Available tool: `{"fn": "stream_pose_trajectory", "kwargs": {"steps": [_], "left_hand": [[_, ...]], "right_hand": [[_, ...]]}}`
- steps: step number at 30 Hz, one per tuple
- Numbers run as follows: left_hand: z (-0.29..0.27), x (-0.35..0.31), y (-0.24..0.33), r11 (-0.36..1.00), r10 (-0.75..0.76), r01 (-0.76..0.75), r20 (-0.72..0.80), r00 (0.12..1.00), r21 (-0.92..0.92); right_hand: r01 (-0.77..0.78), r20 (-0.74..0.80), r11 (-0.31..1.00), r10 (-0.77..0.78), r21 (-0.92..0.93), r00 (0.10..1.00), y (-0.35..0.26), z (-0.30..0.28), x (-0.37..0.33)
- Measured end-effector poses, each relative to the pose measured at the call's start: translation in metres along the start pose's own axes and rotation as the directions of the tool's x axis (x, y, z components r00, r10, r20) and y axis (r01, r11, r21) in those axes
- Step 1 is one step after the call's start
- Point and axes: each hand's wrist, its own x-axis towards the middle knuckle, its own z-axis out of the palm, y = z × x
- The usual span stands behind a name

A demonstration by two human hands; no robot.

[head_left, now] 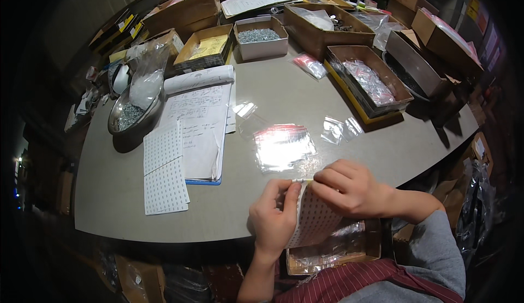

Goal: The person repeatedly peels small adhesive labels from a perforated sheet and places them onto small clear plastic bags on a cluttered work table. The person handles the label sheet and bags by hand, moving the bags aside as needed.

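A white sheet of small printed labels (312, 218) hangs between my hands at the table's near edge. My left hand (274, 210) pinches its top left corner between thumb and fingers. My right hand (349, 188) is closed at the sheet's upper right edge, fingers curled over it; whether a single label is between the fingertips is hidden. Just beyond my hands lies a stack of clear zip bags with red strips (285, 146). Small clear bags (339, 130) lie to its right. Under the sheet, an open cardboard box (368, 243) with clear bags sits at my lap.
More label sheets (165, 172) overlap a clipboard with handwritten papers (199, 120) on the left. Beside it stands a metal bowl of small metal parts (131, 116). Along the back are a white box of metal parts (259, 35), a box of filled bags (371, 82) and other cartons.
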Motion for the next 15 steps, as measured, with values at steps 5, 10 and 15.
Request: {"fn": "stream_pose_trajectory", "kwargs": {"steps": [5, 10, 15], "left_hand": [[-0.001, 0.0, -0.005, 0.999, -0.016, 0.016, 0.005, 1.0, 0.05], [-0.002, 0.003, -0.004, 1.0, 0.01, -0.01, 0.032, 0.999, -0.009], [-0.002, 0.001, -0.004, 1.0, -0.002, 0.002, 0.027, 1.0, -0.005]], "right_hand": [[-0.302, 0.128, 0.837, 0.274, 0.456, 0.953, 0.038, -0.002, 0.019], [-0.506, 0.403, 0.831, 0.391, 0.231, 0.827, 0.093, 0.031, 0.046], [-0.471, 0.272, 0.881, 0.463, -0.04, 0.844, 0.091, 0.045, 0.034]]}}
